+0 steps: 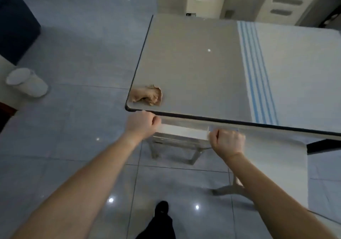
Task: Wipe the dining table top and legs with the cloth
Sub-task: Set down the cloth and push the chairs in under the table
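Nearest the camera, below the near edge of the desk (203, 63), both hands are curled into fists around a pale strip, which looks like the folded hem of the white covering (186, 129) that drapes over that edge. The left hand (142, 126) grips it just under the near-left corner; the right hand (227, 141) grips it further along the edge, toward the right. Neither hand holds the cloth.

The step in hand seems to be getting this covering off or aside so the top can be wiped. To do it well, the two hands should pull evenly and keep the hem level, so the fabric slides without bunching or dragging the cloth off the corner. After that, one hand is free to take up the cloth.

Beyond the hands, the cloth (147, 96) lies on the desk right at the near-left corner, touching the left edge. It is a small tan rag, crumpled into a loose wad with folds and a ragged outline, soft and easy to pinch up.

Further in, the bare grey top shows no obvious dirt. A white sheet with blue stripes (256, 72) covers the right side, running from the far edge to the near edge.
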